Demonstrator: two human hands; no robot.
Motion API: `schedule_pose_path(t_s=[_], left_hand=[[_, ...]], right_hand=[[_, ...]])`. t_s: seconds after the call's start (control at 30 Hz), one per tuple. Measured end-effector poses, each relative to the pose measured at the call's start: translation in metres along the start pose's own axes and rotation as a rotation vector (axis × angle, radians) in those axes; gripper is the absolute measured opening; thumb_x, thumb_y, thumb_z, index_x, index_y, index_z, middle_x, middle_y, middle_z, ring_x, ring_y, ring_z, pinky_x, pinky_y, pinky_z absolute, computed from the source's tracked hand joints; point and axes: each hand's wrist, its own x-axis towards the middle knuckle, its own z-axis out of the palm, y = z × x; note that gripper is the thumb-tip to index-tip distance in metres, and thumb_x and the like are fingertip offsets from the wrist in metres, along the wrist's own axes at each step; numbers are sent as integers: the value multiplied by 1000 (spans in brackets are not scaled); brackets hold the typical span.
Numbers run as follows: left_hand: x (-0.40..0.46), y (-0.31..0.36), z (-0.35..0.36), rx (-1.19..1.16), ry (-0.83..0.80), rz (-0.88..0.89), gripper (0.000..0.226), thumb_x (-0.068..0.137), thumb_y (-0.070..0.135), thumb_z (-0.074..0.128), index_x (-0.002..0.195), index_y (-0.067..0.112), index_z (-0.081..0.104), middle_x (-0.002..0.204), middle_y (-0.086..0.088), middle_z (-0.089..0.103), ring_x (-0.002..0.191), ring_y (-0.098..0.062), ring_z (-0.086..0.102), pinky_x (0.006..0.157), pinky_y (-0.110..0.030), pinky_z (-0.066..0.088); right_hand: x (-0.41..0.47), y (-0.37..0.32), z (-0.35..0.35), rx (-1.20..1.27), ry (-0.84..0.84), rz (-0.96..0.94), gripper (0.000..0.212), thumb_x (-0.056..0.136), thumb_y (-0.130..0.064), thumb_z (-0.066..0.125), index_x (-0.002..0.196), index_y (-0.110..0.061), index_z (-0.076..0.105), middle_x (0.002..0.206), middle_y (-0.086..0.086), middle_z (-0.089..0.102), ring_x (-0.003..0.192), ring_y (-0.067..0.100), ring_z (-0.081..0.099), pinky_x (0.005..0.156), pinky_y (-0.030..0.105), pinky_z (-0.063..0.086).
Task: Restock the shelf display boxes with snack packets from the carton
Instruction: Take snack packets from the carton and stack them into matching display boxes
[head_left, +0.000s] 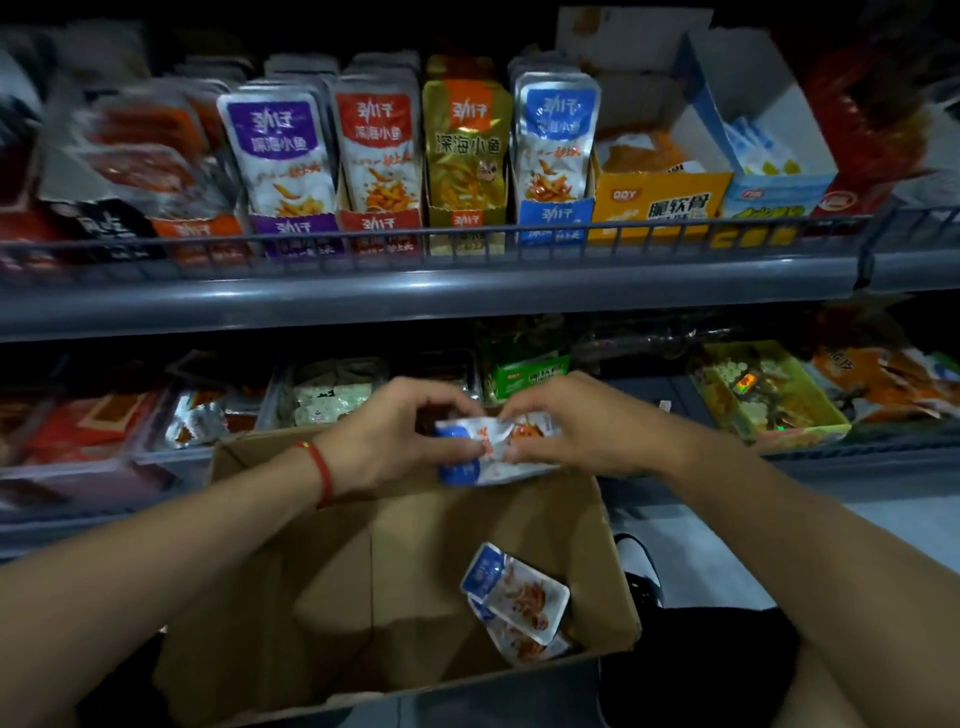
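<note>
Both hands meet over the far edge of the carton. The left hand curls its fingers and thumb round the blue end of a small bunch of snack packets. The right hand pinches the other end, where the packets are white with an orange picture. How many packets are in the bunch is hard to tell. A red string band sits on the left wrist.

Right below the hands, the brown carton stands open. In its bottom, near the right wall, lie 2 or more loose packets of the same blue and white kind.

Just past the fingers is the lower shelf, with trays of mixed snacks and a green box.

Higher up, above the hands, runs the grey upper shelf with a wire rail. On it stand display boxes in a row: purple, red, gold and the blue display box, each packed with upright packets. Right of those are a yellow box and a pale blue box.

The room is dim. A grey floor and a black and white shoe show right of the carton.
</note>
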Motion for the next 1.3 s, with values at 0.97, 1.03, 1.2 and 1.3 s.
schedule_pose_path(t_s=[0.97, 1.03, 1.2, 1.3], left_hand=[[-40, 6, -46, -116, 590, -58, 42, 89, 6, 66, 115, 37, 61, 112, 19, 61, 89, 4, 62, 71, -13, 48], [-38, 5, -49, -123, 601, -76, 42, 89, 4, 65, 117, 36, 61, 113, 18, 60, 87, 6, 61, 74, -15, 48], [-37, 2, -50, -133, 616, -101, 44, 91, 4, 64, 123, 33, 59, 119, 14, 58, 88, 1, 63, 76, -18, 50], [-36, 0, -51, -123, 614, -112, 45, 91, 4, 64, 125, 33, 58, 122, 13, 58, 88, 2, 63, 70, -14, 47]], right_hand=[[-5, -45, -191, -189, 857, 18, 16, 98, -20, 67, 112, -27, 70, 99, -3, 71, 92, 15, 69, 87, 40, 59], [4, -43, -210, -253, 901, 50, 18, 99, -21, 65, 116, -19, 71, 106, -3, 69, 99, 14, 67, 91, 40, 58], [33, -44, -222, -355, 864, 70, 21, 100, -19, 63, 118, -11, 71, 113, 6, 70, 101, 11, 62, 88, 27, 51], [47, -39, -216, -364, 809, 111, 21, 100, -19, 63, 118, -11, 70, 112, 5, 70, 98, 9, 60, 83, 23, 47]])
